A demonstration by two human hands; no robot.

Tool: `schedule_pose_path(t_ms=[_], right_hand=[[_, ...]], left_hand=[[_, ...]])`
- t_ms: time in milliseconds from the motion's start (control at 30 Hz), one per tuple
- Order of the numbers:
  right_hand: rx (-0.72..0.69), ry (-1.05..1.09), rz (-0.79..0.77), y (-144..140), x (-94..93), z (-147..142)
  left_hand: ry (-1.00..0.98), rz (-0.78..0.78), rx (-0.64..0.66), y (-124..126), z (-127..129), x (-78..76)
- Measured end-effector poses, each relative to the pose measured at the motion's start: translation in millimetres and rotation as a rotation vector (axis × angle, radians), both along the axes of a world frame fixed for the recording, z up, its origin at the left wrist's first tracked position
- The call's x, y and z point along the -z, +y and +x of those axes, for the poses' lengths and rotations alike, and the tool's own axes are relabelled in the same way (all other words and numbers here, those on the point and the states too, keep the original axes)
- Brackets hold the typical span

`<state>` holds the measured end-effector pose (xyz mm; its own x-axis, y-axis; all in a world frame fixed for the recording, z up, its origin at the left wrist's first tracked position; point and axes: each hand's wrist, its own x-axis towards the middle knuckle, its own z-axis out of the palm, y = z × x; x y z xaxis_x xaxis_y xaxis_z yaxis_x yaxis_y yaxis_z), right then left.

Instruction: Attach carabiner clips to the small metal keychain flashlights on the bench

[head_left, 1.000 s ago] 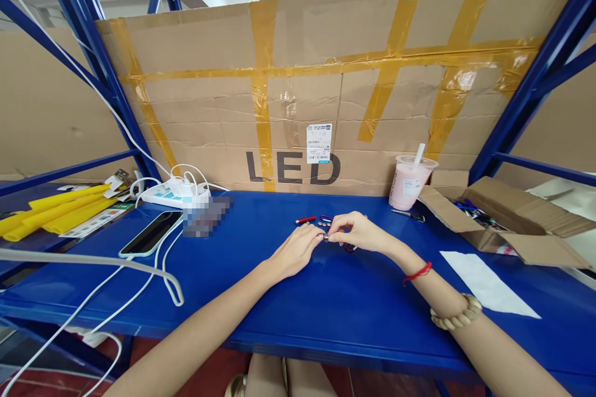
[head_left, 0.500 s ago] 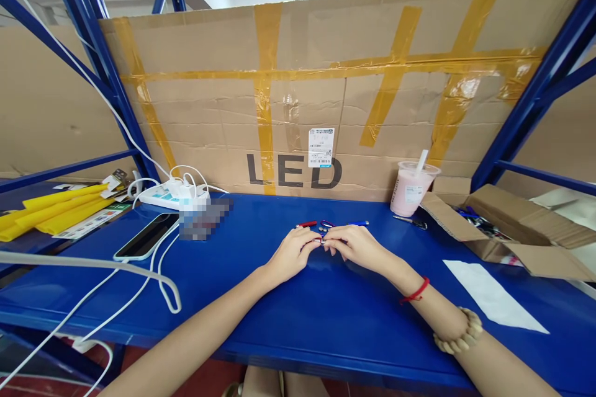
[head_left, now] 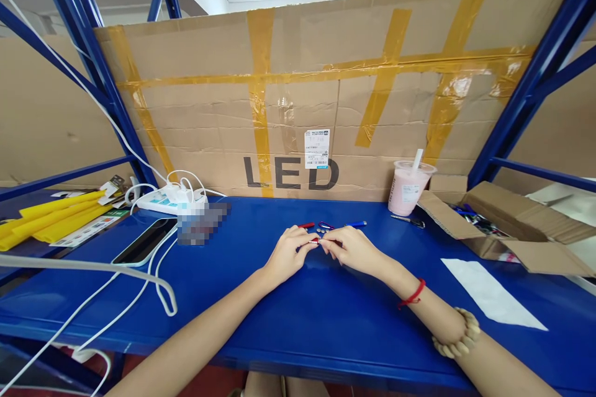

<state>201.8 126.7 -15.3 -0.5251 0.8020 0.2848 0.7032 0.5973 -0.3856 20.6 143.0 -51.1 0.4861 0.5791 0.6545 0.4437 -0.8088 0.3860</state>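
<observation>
Above the middle of the blue tabletop (head_left: 279, 316), both my hands meet at a small red-and-silver piece (head_left: 314, 241), too small to name exactly. My left hand (head_left: 289, 254) pinches it between thumb and fingers. My right hand (head_left: 351, 248) is closed too, its fingertips at the right end of the same piece. Just behind my fingers lie a red tube-like part (head_left: 306, 225), a blue one (head_left: 357, 224) and a small dark looped part (head_left: 325, 226). Several tiny silver discs (head_left: 320, 231) sit beside them, partly covered by my hands.
To the left are a phone (head_left: 145, 242), white cables and a power strip (head_left: 172, 200). On the right stand a pink drink cup (head_left: 408, 189), an open cardboard box (head_left: 493, 229) of small parts, a dark pen-like item (head_left: 408, 221) and a white paper strip (head_left: 491, 294).
The view has shifted slightly. My fingertips have parted a little, and more of the small red-and-silver piece shows between them.
</observation>
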Motion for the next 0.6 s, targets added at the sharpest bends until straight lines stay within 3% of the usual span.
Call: schedule_pose_path(t_ms=[600], right_hand=[[0.055, 0.040, -0.056, 1.4, -5.2, 2.0]], left_hand=[[-0.110, -0.154, -0.022, -3.3, 9.4, -6.1]])
